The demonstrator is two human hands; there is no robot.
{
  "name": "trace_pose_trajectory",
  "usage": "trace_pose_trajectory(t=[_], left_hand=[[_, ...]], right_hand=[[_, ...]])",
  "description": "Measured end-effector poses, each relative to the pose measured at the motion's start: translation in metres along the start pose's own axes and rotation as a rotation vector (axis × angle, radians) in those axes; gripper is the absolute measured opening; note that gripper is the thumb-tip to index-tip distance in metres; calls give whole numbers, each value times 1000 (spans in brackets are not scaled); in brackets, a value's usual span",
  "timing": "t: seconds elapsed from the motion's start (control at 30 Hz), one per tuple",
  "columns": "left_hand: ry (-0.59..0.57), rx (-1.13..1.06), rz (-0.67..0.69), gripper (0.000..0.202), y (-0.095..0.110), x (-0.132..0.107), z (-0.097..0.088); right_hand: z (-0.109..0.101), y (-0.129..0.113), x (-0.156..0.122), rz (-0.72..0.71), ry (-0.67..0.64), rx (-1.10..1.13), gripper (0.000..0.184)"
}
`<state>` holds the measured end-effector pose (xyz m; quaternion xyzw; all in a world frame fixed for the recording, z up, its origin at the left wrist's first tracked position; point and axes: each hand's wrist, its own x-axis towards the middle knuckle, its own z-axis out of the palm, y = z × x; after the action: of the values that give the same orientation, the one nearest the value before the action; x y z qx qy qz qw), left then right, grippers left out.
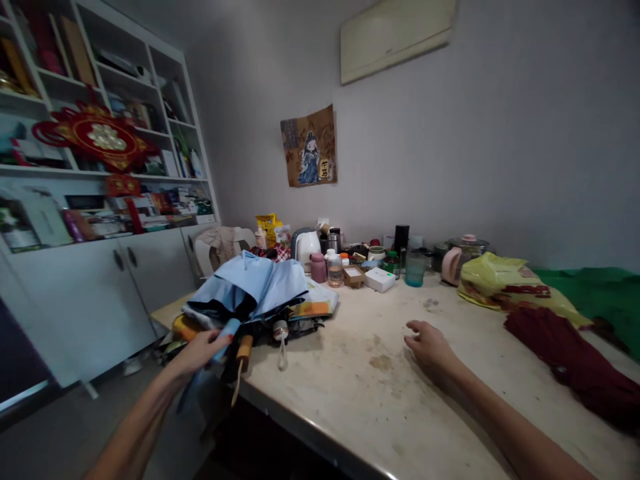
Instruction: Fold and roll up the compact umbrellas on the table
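Note:
A light blue umbrella [265, 277], loosely folded, lies on top of a pile at the table's left end. My left hand [203, 350] is closed round its blue handle [229, 333]. Beneath it, other umbrellas show a wooden handle [245, 349] with a cord and a silver-capped handle [281, 330] with a wrist loop; how many lie there is hidden. My right hand [429, 343] is over the bare middle of the table [350, 393], fingers apart and slightly bent, holding nothing. Whether it touches the tabletop I cannot tell. Farther right lies a dark red folded umbrella [570, 363].
Along the wall stand a white kettle [306, 248], bottles, a small white box [379, 279], a teal cup [415, 269] and a glass pot [467, 248]. A yellow plastic bag [505, 283] sits at right. White shelves [150, 173] rise at left.

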<state>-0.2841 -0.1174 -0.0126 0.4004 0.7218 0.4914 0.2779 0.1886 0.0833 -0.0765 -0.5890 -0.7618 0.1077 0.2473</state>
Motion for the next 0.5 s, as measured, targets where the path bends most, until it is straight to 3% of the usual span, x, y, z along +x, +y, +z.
trace_pose_trajectory(t=[0.07, 0.13, 0.2, 0.27, 0.37, 0.43, 0.5], left_hand=[[-41, -275, 5, 31, 17, -7, -4], [-168, -576, 64, 32, 41, -16, -2], [-324, -811, 180, 32, 68, -25, 9], [-409, -951, 283, 27, 94, -35, 31], [-524, -792, 283, 30, 119, -50, 78], [-521, -588, 328, 37, 123, -63, 112], [-583, -411, 296, 39, 120, -77, 143]], right_hand=[[-7, -2, 0, 25, -3, 11, 40], [-15, -8, 1, 41, -4, 53, 38], [-21, -19, -2, 28, 15, 169, 36], [-26, -33, -8, -38, 35, 369, 42], [-37, -59, -25, -204, 23, 749, 86], [-45, -73, -35, -299, 28, 969, 117], [-54, -78, -38, -343, 106, 1131, 124]])
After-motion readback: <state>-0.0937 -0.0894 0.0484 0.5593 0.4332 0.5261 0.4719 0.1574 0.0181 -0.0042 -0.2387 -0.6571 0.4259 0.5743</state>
